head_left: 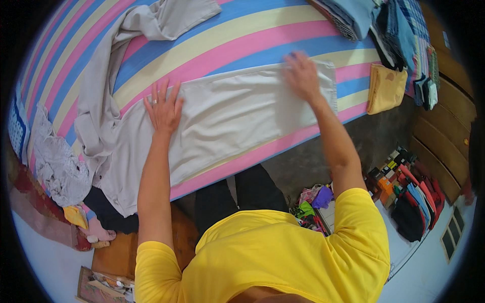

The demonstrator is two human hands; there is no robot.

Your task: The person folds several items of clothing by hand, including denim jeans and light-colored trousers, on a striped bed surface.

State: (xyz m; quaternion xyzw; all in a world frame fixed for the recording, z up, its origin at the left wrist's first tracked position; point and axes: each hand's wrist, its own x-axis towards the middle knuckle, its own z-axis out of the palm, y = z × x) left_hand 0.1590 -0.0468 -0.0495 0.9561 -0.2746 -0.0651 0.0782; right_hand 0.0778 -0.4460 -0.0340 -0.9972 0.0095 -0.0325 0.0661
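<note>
While wide at edge of trousers [242, 103], left fingers [164, 91] beside bare sheet [212, 53] (right fingers [298, 59]: spread unclear)

Pink-, blue- and cream-striped bed [283, 17] — brown wooden panels [437, 154] at right, brown wooden surface [115, 256] lower left

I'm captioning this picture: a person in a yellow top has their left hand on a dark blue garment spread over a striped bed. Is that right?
Not quite: the head view shows a pale grey garment, not a dark blue one, under the left hand on the striped bed.
</note>
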